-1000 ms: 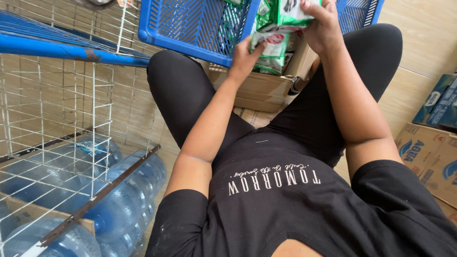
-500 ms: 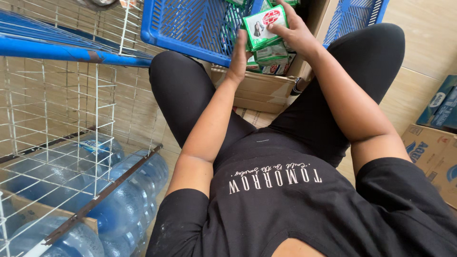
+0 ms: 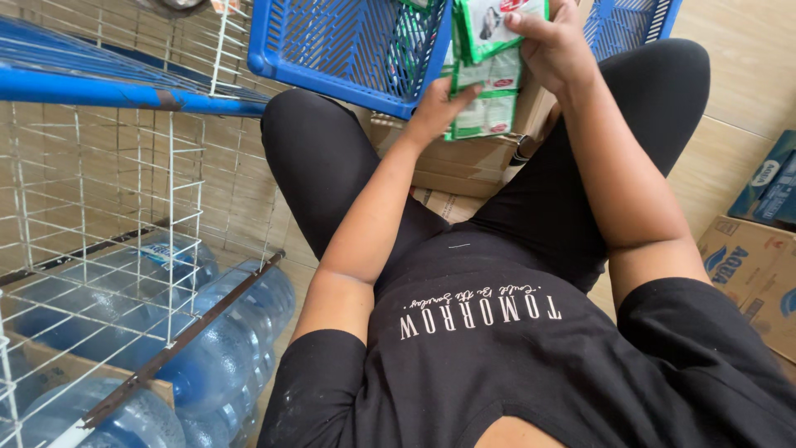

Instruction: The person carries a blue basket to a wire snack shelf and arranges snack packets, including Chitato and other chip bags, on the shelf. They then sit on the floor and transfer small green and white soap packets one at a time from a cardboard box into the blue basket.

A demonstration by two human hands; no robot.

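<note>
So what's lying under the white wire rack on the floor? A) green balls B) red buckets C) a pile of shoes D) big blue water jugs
D: big blue water jugs lie on their sides beneath the white wire rack, while the person's left hand and right hand hold green and white packets by the blue basket.

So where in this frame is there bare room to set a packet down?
Bare floor tile shows right of the raised knee, above the cardboard cartons. It is crowded up top: both the left hand and right hand grip green packets by the blue basket. Water jugs fill the lower left.
</note>
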